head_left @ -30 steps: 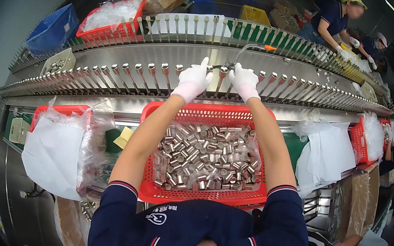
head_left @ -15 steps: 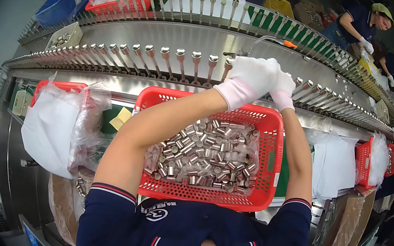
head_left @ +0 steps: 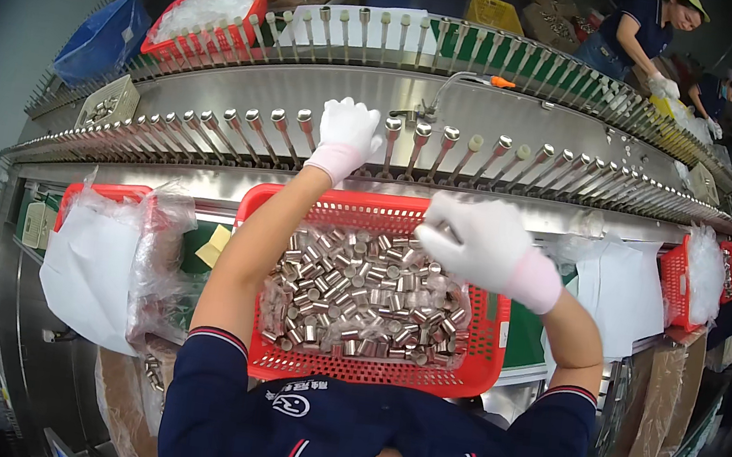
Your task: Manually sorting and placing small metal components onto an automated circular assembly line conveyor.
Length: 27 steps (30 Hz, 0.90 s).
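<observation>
Metal caps (head_left: 421, 130) stand lengthwise upright beside the left hand (head_left: 348, 129); I cannot tell its grip's state or the right hand's (head_left: 482, 242).

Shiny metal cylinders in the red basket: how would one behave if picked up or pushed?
The metal cylinders look rigid: crisp, straight walls. Round sides suggest one lying flat would likely roll. Their smooth, shiny finish may make them slippery.

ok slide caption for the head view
Gloved left hand at a row of rods, right hand over a red basket of metal cylinders.
</observation>
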Tool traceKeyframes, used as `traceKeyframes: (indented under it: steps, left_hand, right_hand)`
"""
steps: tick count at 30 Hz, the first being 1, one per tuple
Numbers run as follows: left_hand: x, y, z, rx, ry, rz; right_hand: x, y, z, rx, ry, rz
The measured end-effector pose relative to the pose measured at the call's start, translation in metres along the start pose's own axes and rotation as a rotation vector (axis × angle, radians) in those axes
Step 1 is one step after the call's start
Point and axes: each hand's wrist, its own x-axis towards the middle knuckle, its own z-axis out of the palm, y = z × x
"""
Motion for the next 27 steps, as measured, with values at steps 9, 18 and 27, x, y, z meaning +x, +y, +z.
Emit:
traceKeyframes:
  steps: [9,18,27]
  left_hand:
    - [0.039,0.041,0.047,-0.212,0.486,0.147]
    - [-0.072,0.047,-0.014,-0.623,-0.330,0.225]
    - [-0.035,-0.025,-0.017,-0.029,0.108,-0.235]
  right_hand:
    - [0.077,0.092,0.070,-0.195,0.302,0.290]
    - [0.128,0.156,0.072,-0.536,0.089,0.508]
    - [0.056,0.016,-0.035,-0.330,0.529,-0.125]
